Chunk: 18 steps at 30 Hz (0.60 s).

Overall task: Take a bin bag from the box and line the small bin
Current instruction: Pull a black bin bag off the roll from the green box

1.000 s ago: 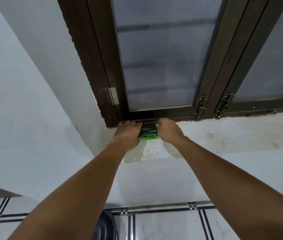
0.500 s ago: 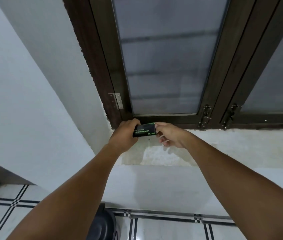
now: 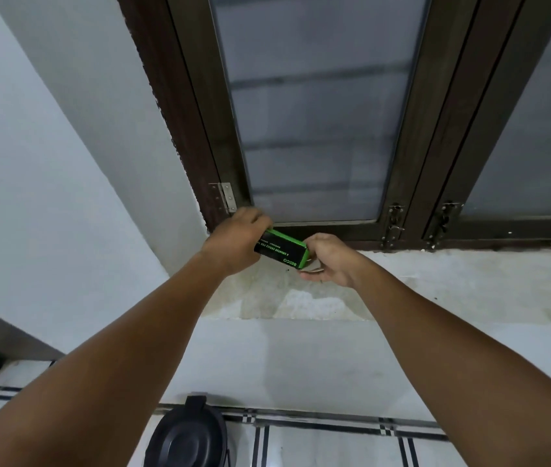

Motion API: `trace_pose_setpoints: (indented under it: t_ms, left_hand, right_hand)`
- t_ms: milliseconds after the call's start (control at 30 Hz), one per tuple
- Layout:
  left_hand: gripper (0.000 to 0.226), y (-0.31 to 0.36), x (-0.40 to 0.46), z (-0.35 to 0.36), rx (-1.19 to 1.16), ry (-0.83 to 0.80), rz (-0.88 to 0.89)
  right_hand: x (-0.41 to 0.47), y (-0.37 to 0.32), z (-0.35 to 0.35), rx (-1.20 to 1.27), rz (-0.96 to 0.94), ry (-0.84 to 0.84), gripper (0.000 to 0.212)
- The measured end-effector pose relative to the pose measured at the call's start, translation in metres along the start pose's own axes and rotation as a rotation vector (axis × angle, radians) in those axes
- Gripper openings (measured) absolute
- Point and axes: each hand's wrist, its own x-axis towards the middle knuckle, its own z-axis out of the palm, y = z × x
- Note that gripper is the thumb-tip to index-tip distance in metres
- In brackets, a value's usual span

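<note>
A small black and green bin bag box [image 3: 280, 250] is held above the white window sill [image 3: 452, 281]. My left hand [image 3: 235, 239] grips its left end, fingers curled round it. My right hand [image 3: 329, 259] holds the right end of the box, with fingers curled underneath; I cannot see whether the flap is open. The small black bin [image 3: 188, 436] with its lid on stands on the tiled floor below, between my forearms.
A dark brown window frame [image 3: 405, 183] with frosted panes rises behind the sill, with latches [image 3: 395, 224] at the bottom. White walls stand to the left and below the sill. The floor has white tiles with black stripes [image 3: 334, 426].
The box has been lifted off the sill and turned, its green top now showing. My right hand has shifted to the box's right end. The view has tilted down, showing more of the bin.
</note>
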Motion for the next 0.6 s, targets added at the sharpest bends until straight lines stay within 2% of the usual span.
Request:
trace_pose_setpoints:
  t_ms: [233, 400, 600]
  left_hand:
    - [0.051, 0.02, 0.028, -0.029, 0.377, 0.009, 0.233]
    - [0.045, 0.028, 0.038, -0.038, 0.484, 0.041, 0.33]
    - [0.044, 0.022, 0.041, -0.044, 0.518, 0.037, 0.316]
  right_hand:
    - [0.007, 0.02, -0.003, 0.177, 0.08, -0.003, 0.03]
    - [0.006, 0.029, -0.006, 0.281, 0.166, -0.189, 0.032]
    - [0.004, 0.032, -0.013, 0.346, 0.14, -0.313, 0.032]
